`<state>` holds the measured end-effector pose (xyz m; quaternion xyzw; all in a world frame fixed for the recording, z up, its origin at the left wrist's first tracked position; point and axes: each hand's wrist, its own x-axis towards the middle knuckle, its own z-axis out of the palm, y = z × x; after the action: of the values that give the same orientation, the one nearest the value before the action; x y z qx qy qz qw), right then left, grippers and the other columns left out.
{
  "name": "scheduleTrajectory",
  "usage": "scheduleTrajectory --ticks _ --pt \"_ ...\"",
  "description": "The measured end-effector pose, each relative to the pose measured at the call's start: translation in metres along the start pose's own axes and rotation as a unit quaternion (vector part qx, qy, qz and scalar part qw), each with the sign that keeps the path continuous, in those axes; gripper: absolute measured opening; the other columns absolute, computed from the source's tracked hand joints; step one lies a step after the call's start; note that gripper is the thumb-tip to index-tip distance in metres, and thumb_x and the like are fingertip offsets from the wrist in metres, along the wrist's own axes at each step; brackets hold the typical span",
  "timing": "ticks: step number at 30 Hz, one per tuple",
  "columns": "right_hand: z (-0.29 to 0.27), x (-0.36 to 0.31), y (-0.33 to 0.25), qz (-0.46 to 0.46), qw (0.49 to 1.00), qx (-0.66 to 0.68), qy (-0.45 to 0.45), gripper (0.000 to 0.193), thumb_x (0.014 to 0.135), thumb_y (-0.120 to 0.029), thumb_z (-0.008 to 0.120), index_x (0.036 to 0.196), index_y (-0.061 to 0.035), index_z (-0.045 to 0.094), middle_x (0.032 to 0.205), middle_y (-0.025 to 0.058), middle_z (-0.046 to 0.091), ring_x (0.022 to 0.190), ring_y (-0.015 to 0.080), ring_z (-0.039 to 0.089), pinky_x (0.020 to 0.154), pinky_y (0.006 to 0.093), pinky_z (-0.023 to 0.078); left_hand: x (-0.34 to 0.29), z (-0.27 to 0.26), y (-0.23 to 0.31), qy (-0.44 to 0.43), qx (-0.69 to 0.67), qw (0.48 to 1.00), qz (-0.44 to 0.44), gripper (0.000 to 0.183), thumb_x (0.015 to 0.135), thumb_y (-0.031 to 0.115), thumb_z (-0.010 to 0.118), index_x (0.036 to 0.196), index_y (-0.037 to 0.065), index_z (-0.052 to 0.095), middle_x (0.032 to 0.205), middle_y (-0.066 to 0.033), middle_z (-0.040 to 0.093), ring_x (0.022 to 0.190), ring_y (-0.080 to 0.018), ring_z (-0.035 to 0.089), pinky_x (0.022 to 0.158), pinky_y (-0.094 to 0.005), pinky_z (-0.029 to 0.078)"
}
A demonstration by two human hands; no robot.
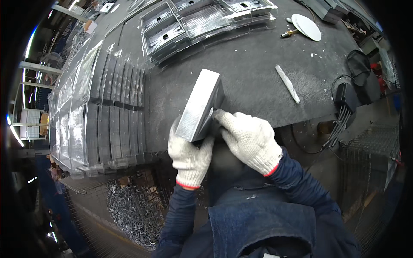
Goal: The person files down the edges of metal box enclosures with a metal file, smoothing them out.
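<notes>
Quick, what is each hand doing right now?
Left hand: closed around the lower end of the grey metal block.
Right hand: fingers pressed against the block's side; grip unclear.

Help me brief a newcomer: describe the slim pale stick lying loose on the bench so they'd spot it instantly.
Start at the dark workbench and look to its right half, past the gloved right hand. There lies the pale stick, slanted and alone. Unlike the round white discs farther back, it is long, thin and straight.
</notes>
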<state>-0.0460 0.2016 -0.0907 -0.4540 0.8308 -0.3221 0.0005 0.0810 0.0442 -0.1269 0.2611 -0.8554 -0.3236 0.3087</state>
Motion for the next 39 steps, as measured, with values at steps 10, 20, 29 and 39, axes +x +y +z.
scheduleTrajectory --ticks 10,20,29,39 --pt "-0.019 -0.009 -0.021 -0.031 0.994 0.108 0.001 0.038 0.095 -0.015 0.084 0.132 -0.0132 0.077 0.093 0.0103 0.077 0.084 0.0323 0.080 0.073 0.0432 0.064 0.047 -0.071 0.041 -0.018 -0.047 0.995 0.092 0.053 0.088 0.003 0.086 0.137 -0.009 0.070 0.120 -0.0223 0.081 0.111 -0.0285 0.080 0.100 -0.0409 0.065" --pt "-0.002 -0.009 -0.019 -0.032 0.992 0.118 0.023 0.040 0.098 -0.021 0.082 0.137 -0.0167 0.076 0.087 0.0085 0.073 0.077 0.0294 0.078 0.067 0.0424 0.061 0.095 -0.064 0.067 -0.100 -0.029 0.993 0.050 0.085 0.089 0.018 0.096 0.161 -0.005 0.057 0.156 -0.0272 0.066 0.141 -0.0335 0.069 0.118 -0.0442 0.058" --pt "-0.019 -0.002 0.011 -0.024 0.981 0.187 0.035 0.040 0.096 -0.009 0.080 0.135 -0.0063 0.078 0.098 0.0144 0.078 0.088 0.0350 0.078 0.080 0.0443 0.063 0.105 -0.063 0.070 -0.146 -0.063 0.987 0.007 0.079 0.099 0.016 0.080 0.168 -0.002 0.047 0.147 -0.0253 0.067 0.120 -0.0309 0.077 0.104 -0.0437 0.066" --pt "-0.018 0.006 0.021 -0.025 0.998 0.042 0.032 0.034 0.101 -0.018 0.075 0.135 -0.0155 0.077 0.087 0.0084 0.071 0.075 0.0295 0.077 0.066 0.0423 0.061 0.130 -0.031 0.086 -0.248 0.025 0.968 0.008 0.062 0.108 0.030 0.074 0.160 -0.003 0.060 0.144 -0.0252 0.072 0.131 -0.0321 0.072 0.115 -0.0430 0.055"
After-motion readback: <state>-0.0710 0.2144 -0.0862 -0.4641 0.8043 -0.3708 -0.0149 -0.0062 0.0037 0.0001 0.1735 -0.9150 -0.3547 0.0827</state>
